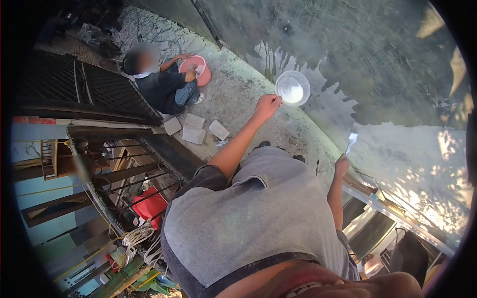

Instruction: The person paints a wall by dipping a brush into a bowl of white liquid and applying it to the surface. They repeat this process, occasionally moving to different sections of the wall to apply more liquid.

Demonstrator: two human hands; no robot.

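My left hand, out at the end of a stretched arm, is closed on the rim of a clear plastic tub. A white substance covers part of the tub's bottom. Over on the right, my right hand wraps round the handle of a paintbrush with a pale, bright head. The brush points at the grey wall and overlaps it in this view. A dark, wet-looking patch with streaked edges spreads over the wall, beside lighter areas.
A person sits low at the upper left with hands at a pink bucket. Several pale blocks lie on the rough concrete floor. Metal railing with rope runs along my left; a long metal frame stands at lower right.
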